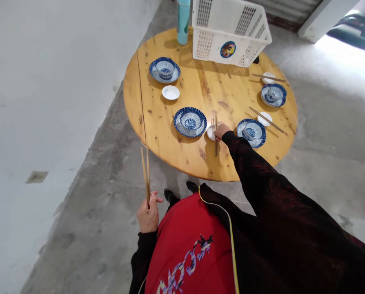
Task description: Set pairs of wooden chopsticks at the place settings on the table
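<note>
My left hand (148, 212) is closed around wooden chopsticks (145, 175), their tips pointing up, off the table's near left edge. Over the table, my right hand (222, 132) grips a pair of chopsticks (216, 136) lying across a small white dish (211, 132); its fingertips are partly hidden. Left of that dish sits a blue-patterned plate (201, 131) with a bowl (190, 121) on it. Right of my right hand stands another plate (252, 143) with a bowl (252, 131), close to my sleeve.
A round wooden table (182, 157) carries further settings: a bowl on a plate (153, 74), a white dish (170, 92), and chopsticks (270, 121) across a dish on the right. At the back stand a white plastic basket (213, 49) and a turquoise bottle (183, 24). A wall (47, 81) rises left.
</note>
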### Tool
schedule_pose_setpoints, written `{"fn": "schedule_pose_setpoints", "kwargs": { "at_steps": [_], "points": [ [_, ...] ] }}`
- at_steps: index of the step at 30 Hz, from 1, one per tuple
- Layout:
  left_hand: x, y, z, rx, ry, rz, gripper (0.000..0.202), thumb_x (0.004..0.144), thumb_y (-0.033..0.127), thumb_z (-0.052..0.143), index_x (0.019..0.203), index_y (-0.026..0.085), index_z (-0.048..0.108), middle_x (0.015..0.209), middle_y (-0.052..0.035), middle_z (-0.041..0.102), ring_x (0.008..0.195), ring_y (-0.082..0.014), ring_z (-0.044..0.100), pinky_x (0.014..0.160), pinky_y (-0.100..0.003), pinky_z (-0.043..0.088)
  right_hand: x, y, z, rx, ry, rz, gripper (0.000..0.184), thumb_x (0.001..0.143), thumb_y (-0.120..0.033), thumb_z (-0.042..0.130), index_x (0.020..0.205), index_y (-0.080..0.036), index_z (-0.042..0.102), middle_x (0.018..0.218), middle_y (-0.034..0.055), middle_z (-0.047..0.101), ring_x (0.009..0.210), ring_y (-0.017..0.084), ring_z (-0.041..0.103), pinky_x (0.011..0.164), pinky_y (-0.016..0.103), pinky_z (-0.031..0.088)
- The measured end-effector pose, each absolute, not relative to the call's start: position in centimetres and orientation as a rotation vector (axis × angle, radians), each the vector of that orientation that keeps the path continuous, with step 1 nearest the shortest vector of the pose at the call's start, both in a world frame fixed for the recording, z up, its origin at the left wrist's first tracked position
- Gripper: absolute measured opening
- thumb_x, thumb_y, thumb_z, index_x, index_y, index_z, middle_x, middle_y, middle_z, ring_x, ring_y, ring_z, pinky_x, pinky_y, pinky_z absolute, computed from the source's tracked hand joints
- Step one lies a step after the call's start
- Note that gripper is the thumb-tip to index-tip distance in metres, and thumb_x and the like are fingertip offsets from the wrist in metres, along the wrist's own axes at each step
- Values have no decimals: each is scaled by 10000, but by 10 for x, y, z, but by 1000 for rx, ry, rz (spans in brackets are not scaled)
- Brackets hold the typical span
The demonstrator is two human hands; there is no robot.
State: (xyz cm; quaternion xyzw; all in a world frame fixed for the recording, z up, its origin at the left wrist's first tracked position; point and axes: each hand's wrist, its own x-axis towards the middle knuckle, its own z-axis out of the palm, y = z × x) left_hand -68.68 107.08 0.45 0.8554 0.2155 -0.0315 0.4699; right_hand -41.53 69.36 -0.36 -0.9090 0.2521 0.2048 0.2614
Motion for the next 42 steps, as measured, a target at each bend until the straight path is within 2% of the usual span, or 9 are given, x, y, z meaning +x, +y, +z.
{"fn": "schedule_pose_setpoints", "kwargs": {
  "at_steps": [8, 18, 23, 37, 42],
  "points": [
    [-684, 1065, 2, 2105, 553, -99, 445, 914, 498, 434, 900, 170, 735, 643, -22, 675, 613, -159, 620, 577, -244, 466, -412, 693, -2, -2523, 642, 626, 100, 774, -136, 653, 803, -46, 687, 498, 78, 596, 528, 186, 638, 541, 237, 540],
    [-675, 1058, 11, 2128, 526, -105, 442, 918, 495, 415, 861, 188, 727, 611, -18, 672, 578, -153, 608, 540, -229, 448, -413, 693, -3, -2557, 575, 624, 105, 768, -133, 627, 735, -64, 698, 534, 122, 629, 586, 234, 671, 654, 317, 567],
    [-676, 1059, 8, 2118, 534, -101, 449, 916, 498, 413, 869, 178, 725, 661, -29, 697, 583, -149, 610, 536, -225, 445, -415, 692, -6, -2567, 560, 616, 117, 776, -152, 621, 737, -72, 698, 563, 131, 646, 613, 241, 680, 685, 331, 566],
    [-678, 1058, 5, 2106, 534, -93, 442, 915, 492, 417, 840, 179, 720, 679, -30, 701, 594, -147, 611, 539, -230, 446, -418, 691, -5, -2591, 587, 638, 118, 780, -161, 625, 722, -77, 684, 585, 122, 662, 575, 208, 667, 610, 277, 556],
    [-680, 1058, 7, 2124, 528, -86, 449, 918, 489, 411, 869, 172, 725, 646, -28, 690, 583, -151, 607, 533, -233, 443, -419, 691, -5, -2594, 582, 612, 110, 778, -163, 638, 781, -68, 693, 530, 83, 634, 534, 185, 648, 586, 249, 548]
  ]
}}
